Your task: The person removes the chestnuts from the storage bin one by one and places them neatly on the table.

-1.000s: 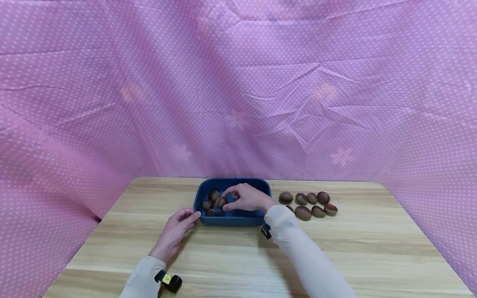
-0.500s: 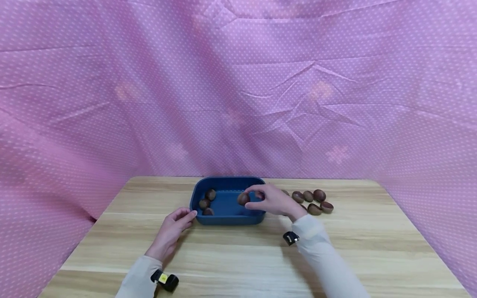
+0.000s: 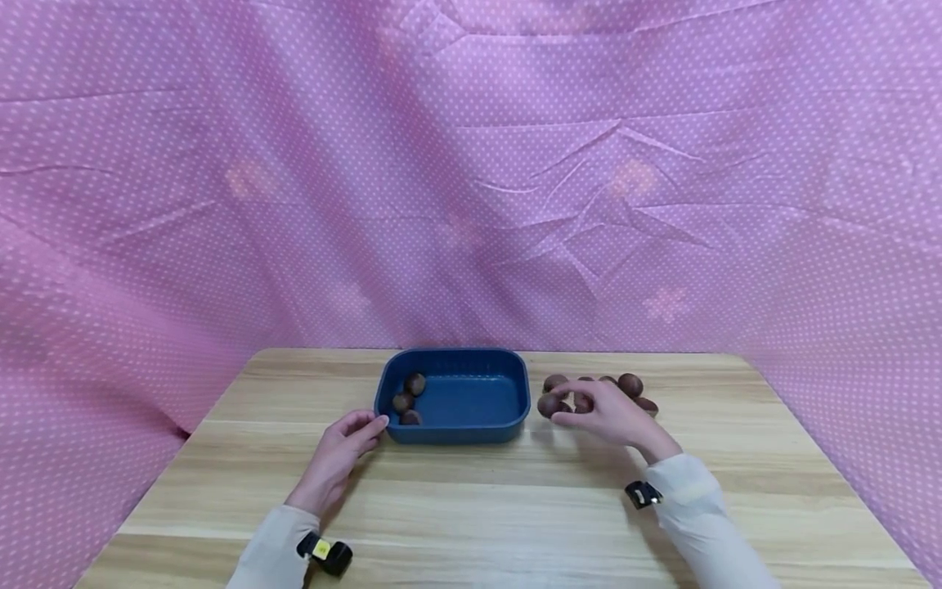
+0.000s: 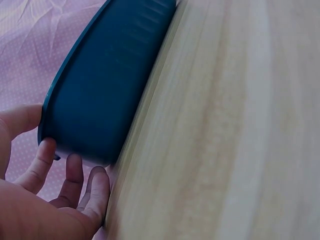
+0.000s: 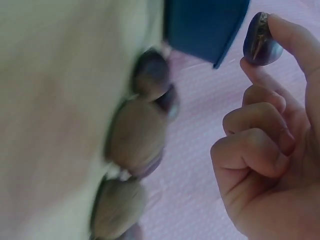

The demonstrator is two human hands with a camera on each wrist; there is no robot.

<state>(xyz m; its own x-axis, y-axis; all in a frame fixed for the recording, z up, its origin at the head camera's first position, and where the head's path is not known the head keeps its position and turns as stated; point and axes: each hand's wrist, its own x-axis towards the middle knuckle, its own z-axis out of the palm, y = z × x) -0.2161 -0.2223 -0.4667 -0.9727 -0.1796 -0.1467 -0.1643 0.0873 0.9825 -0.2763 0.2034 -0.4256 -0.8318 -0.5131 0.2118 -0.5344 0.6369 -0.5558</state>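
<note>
A chestnut [image 3: 549,405] is pinched between the thumb and index finger of my right hand [image 3: 614,415], raised just right of the container. In the right wrist view that chestnut [image 5: 262,40] is dark and glossy, and the other fingers are curled without touching it. My left hand [image 3: 338,458] grips the near left corner of a blue rectangular container [image 3: 456,435], thumb at the rim and fingertips against the outer wall in the left wrist view. Three chestnuts [image 3: 403,402] show along the container's left side. Beneath and behind the right hand lie several more chestnuts [image 3: 630,385], partly hidden by it.
A light wooden table [image 3: 471,515] carries everything. Behind it and at the sides hangs a pink dotted cloth [image 3: 471,204], close to the table's far edge. The container stands near that far edge.
My right hand has lifted a chestnut out of the container and carried it right, past the rim, to the loose chestnuts. The left hand has stayed at the corner.
</note>
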